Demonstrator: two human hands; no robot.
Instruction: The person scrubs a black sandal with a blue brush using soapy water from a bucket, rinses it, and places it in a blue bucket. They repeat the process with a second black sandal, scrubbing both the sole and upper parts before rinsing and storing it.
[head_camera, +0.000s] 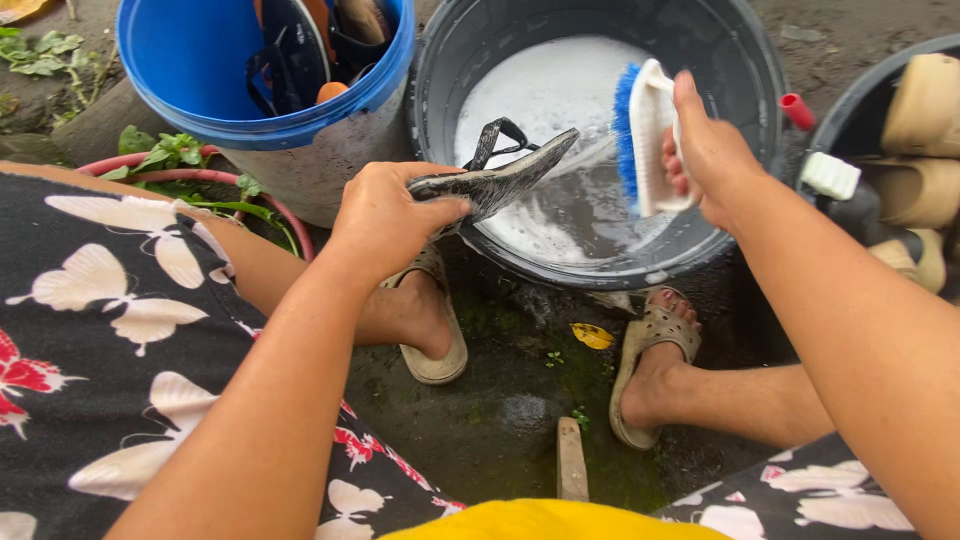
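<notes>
A dark flip-flop sandal (495, 180) is held near the centre of the frame by the left hand (385, 220), whose fingers are closed around its heel end, thumb on top. The sandal is tilted sole-up, its toe end reaching out over the grey basin (760, 90), with the strap loop standing up behind it. In the upper right of centre, a white scrubbing brush with blue bristles (640, 135) is gripped by the right hand (710, 150); the fingers are wrapped round the back of the brush body and the bristles are turned left, toward the sandal. Brush and sandal are near each other but apart, with a spray of water seen between them. The grey basin, in the upper middle of the frame, is filled with white soapy water (540, 90).

At the upper left, a blue bucket (180, 70) holding more footwear is seen just beside the basin. At the right edge, a dark tub (850, 115) with beige shoes (915, 150) is partly in view. Below the basin, both feet are seen in beige sandals (440, 360) on wet, mossy ground (500, 420). A butterfly-patterned garment (110, 330) fills the lower left.
</notes>
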